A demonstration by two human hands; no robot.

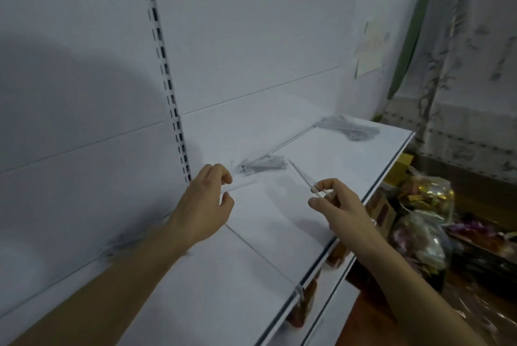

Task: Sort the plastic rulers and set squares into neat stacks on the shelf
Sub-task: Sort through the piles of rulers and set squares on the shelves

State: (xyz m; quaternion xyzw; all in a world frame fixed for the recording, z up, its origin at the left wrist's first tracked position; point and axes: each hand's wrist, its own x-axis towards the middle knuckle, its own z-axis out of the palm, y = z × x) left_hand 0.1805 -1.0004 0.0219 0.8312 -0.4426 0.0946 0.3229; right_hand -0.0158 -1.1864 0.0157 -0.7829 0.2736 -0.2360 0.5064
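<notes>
Both hands were raised just above the white shelf (pixel 229 275), well apart from each other. The left hand (pixel 205 206) had its fingers curled, pinching the near edge of a clear plastic piece (pixel 240 184) between thumb and fingertips; blur made it impossible to tell whether this was a ruler or a set square. The right hand (pixel 340 207) pinched a thin clear ruler (pixel 303 179) seen edge-on, its far end pointing up and away from the fingers toward the back panel. Just beyond the left hand's fingertips lay a small heap of clear rulers and set squares (pixel 264 166) against the back wall. Farther off, beyond and to the right of the right hand, a second pile (pixel 349 127) sat near the shelf's far corner. Below the right hand, past the shelf edge, were wrapped bags (pixel 422 234).
</notes>
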